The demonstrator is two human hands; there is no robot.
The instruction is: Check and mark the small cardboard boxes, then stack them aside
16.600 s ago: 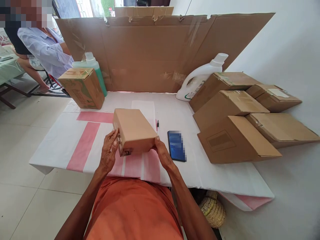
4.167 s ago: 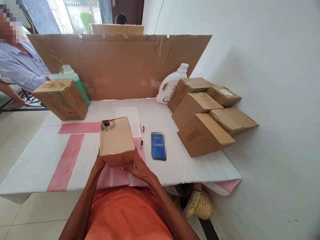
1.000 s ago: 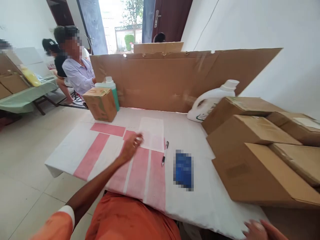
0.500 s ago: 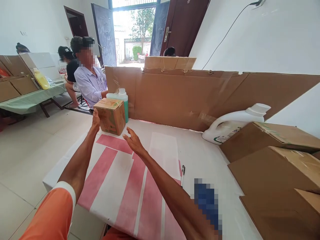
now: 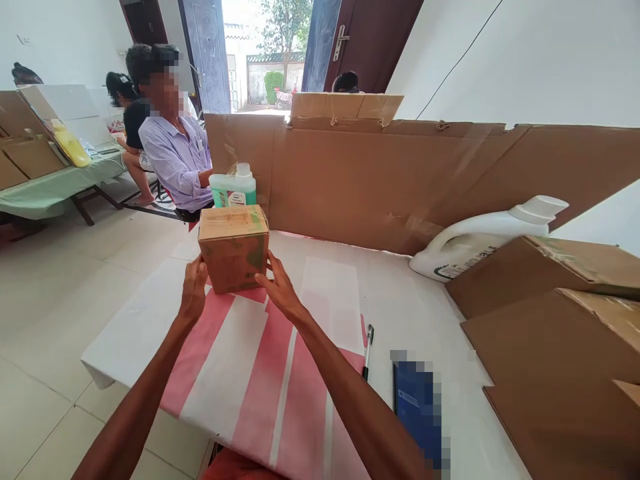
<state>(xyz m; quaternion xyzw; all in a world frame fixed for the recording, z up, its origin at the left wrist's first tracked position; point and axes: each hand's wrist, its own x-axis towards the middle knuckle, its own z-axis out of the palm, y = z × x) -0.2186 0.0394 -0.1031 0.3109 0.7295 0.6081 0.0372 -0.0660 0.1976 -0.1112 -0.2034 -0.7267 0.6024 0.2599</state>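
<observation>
A small brown carton with green print [image 5: 233, 248] stands on the white and pink cloth of the table [image 5: 235, 373], left of middle. My left hand [image 5: 193, 291] clasps its lower left side and my right hand [image 5: 281, 291] its lower right side, so both hands grip the carton between them. Right behind it stands a green bottle with a white cap [image 5: 233, 187]. A white paper sheet [image 5: 333, 303] lies on the cloth to the right of my right hand.
A tall cardboard screen [image 5: 390, 180] closes off the table's back. A white jug [image 5: 480, 239] lies at the right, beside stacked brown boxes [image 5: 560, 333]. A pen [image 5: 367, 341] and a blue phone [image 5: 417, 410] lie near me. People sit at the left behind the table.
The plain box I held earlier has left my hands and the view. Both hands reached forward to the printed carton, closed on its sides and drew it away from the green bottle, nearer to me.
</observation>
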